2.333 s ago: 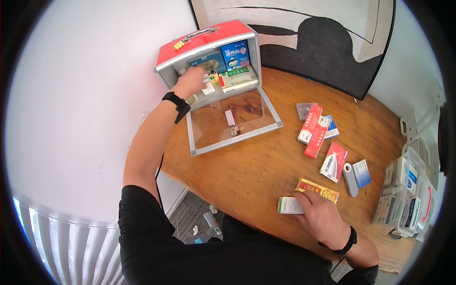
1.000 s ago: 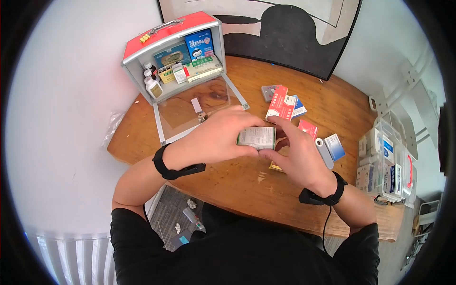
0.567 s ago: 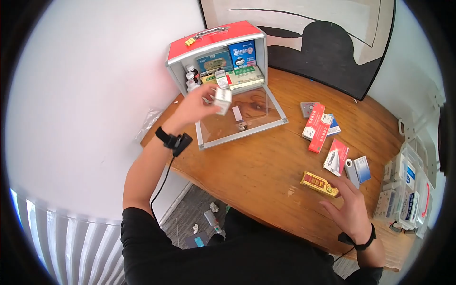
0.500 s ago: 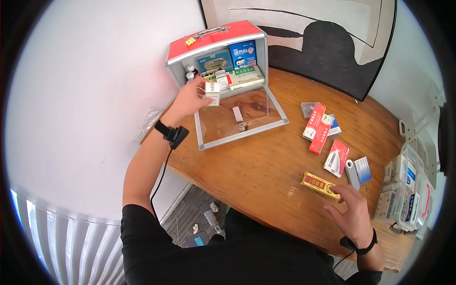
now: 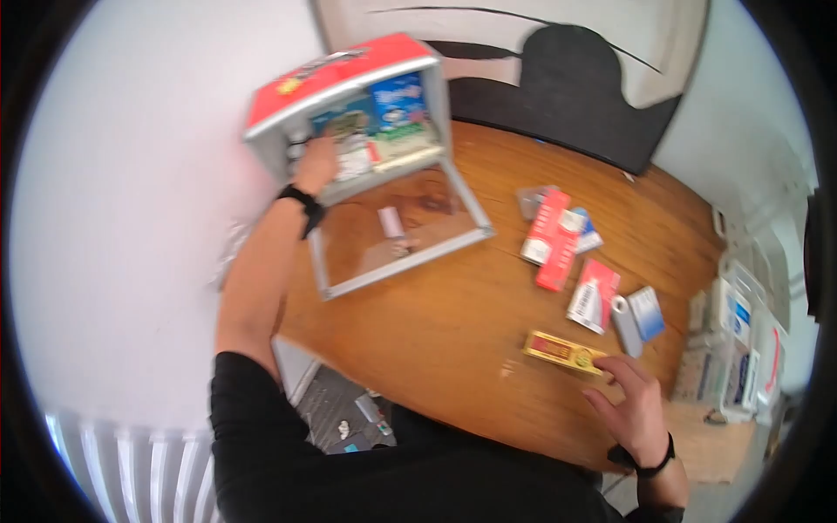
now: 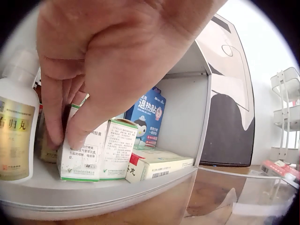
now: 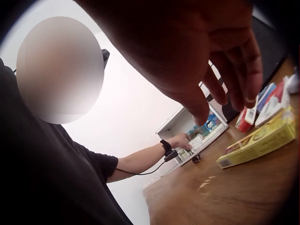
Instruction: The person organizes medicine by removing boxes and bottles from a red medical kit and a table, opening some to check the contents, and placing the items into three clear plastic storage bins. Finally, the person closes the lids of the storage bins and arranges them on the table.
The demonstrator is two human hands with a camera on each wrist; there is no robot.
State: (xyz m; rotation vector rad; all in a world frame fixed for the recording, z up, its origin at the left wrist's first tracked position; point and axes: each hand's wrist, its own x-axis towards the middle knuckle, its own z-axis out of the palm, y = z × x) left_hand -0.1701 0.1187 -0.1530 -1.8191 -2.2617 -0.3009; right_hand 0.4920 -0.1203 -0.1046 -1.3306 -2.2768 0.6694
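My left hand [image 5: 317,162] reaches inside the red-topped medicine case [image 5: 349,74]. In the left wrist view its thumb and fingers pinch a white-and-green medicine carton [image 6: 77,166], which stands upright on the case floor. A matching carton [image 6: 119,147] stands right beside it. To its left is a white pill bottle [image 6: 16,126] with a gold label. Over the table, my right hand [image 5: 638,411] has its fingers loosely bent and holds nothing. Its fingertips are right at the end of a yellow medicine box [image 5: 558,350].
The case's clear flap [image 5: 392,235] lies lowered on the wooden table [image 5: 418,331]. Inside stand a blue box [image 5: 399,103] and a flat green-and-white box [image 6: 159,164]. Several medicine boxes, including a red-and-white box [image 5: 595,295], lie to the right, near a clear plastic bin [image 5: 741,340].
The white-and-green carton went from the table, through both hands, into the case with the left hand. The right hand let it go and moved back beside the yellow box.
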